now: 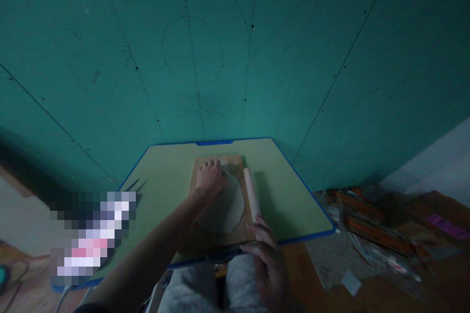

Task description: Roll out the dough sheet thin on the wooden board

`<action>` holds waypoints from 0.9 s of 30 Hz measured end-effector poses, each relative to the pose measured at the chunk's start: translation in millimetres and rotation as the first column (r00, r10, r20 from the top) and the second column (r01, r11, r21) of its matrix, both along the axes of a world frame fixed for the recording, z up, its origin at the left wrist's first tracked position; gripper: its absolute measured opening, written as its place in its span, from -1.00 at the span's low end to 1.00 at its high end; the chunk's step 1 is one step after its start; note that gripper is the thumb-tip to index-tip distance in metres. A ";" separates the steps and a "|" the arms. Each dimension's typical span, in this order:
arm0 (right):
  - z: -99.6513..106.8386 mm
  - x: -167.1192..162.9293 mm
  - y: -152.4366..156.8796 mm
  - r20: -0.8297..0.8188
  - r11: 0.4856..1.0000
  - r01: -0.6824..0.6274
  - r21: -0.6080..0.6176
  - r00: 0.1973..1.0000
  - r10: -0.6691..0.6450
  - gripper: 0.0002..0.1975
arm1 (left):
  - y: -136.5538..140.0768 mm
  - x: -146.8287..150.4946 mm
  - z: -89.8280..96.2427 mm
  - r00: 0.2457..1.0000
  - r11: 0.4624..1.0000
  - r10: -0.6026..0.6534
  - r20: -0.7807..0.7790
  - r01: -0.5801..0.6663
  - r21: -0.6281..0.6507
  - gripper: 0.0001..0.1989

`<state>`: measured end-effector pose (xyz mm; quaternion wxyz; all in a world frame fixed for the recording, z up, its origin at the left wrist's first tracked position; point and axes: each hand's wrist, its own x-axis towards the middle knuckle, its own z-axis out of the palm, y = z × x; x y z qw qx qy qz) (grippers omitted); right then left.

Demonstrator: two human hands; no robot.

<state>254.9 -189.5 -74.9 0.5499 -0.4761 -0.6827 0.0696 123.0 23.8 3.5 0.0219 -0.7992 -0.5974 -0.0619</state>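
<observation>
Lying flat on a wooden board (233, 160) at the desk's (293, 195) near edge, the pale dough-like sheet (225, 205) is exposed on its near and right parts, presumably because the rolling pin (251, 193) rests lengthwise along the board's right side. The left hand (211, 176) bends over the sheet's far-left edge, perhaps to steady it, though whether it pinches or merely presses cannot be told; the right hand (266, 244), loosely curved, meets the pin's near end, apparently to check rolling, its grip likewise unclear.
</observation>
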 end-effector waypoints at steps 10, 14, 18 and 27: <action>-3.8 -0.7 2.1 0.007 0.999 0.011 0.045 1.000 -0.011 -0.68 | 10.6 -14.6 5.1 0.996 0.995 -0.014 0.093 0.023 -0.100 -0.69; -3.7 -1.9 1.8 0.001 0.998 0.026 0.057 1.000 -0.026 -0.69 | 8.9 -24.8 7.8 0.989 0.993 -0.013 0.151 0.031 -0.114 -0.67; -1.1 -1.5 2.1 -0.008 0.998 0.014 0.064 1.000 -0.013 -0.71 | 10.9 -34.8 9.3 0.976 0.996 -0.015 0.219 0.033 -0.082 -0.67; 0.7 -2.3 2.8 -0.009 0.997 0.015 0.076 1.000 -0.014 -0.73 | 0.6 -36.4 5.6 0.987 0.995 -0.096 0.129 0.092 0.038 -0.61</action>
